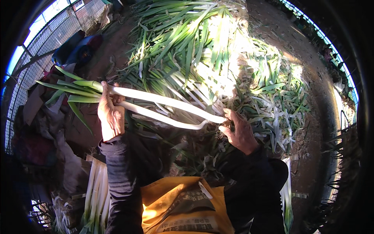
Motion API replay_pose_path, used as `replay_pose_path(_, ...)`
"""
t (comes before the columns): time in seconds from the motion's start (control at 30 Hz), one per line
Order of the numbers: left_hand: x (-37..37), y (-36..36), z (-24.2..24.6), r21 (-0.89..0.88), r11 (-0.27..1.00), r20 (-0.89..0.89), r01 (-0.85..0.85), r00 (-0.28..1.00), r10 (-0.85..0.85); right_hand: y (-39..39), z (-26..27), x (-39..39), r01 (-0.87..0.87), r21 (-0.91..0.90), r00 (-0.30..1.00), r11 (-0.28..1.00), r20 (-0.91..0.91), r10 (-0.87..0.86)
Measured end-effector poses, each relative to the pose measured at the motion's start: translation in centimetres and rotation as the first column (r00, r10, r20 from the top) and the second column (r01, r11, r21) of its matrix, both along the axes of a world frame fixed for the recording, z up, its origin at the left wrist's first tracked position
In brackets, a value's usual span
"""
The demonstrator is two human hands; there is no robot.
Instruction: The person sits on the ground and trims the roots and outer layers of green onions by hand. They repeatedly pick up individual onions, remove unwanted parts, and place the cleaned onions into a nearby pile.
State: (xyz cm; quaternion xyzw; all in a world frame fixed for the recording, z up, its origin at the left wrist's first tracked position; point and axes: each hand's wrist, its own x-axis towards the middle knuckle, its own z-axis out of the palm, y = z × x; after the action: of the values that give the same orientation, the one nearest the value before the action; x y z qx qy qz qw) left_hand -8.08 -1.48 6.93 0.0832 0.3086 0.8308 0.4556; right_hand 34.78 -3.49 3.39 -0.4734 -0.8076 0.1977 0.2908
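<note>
Two long scallions with thick white shanks lie across the view in my left hand (110,109), which is closed round them just below their green leaves. The upper scallion (166,101) is nearly straight, while the lower scallion (163,117) bends upward near its root end. At the root ends is my right hand (241,131), its thumb and forefinger on either side of the upper one's roots. Whether those fingers pinch the roots is not clear. Beneath and beyond both hands spreads a large heap of scallions (175,38), brightly sunlit on its right side.
Stripped leaves and peelings (271,96) cover the ground at right. White-shanked scallions (96,187) stand bundled at lower left, with another bundle (287,193) at lower right. A yellow apron with printing (187,201) covers my lap. Wire-mesh fencing (43,38) runs along the left.
</note>
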Motion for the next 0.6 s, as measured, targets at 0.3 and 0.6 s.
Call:
replay_pose_path(0.3,2.7,0.4,0.2,-0.018,1.000,0.078,0.003,0.997,-0.002,-1.1,1.7,-0.9,-0.149,-0.358,0.922,0.922,-0.386,-0.001)
replay_pose_path(0.6,2.5,0.8,-0.1,0.009,0.993,0.198,0.114,0.973,-0.114,-1.6,2.9,-1.3,-0.277,-0.708,0.957,0.649,-0.144,0.251)
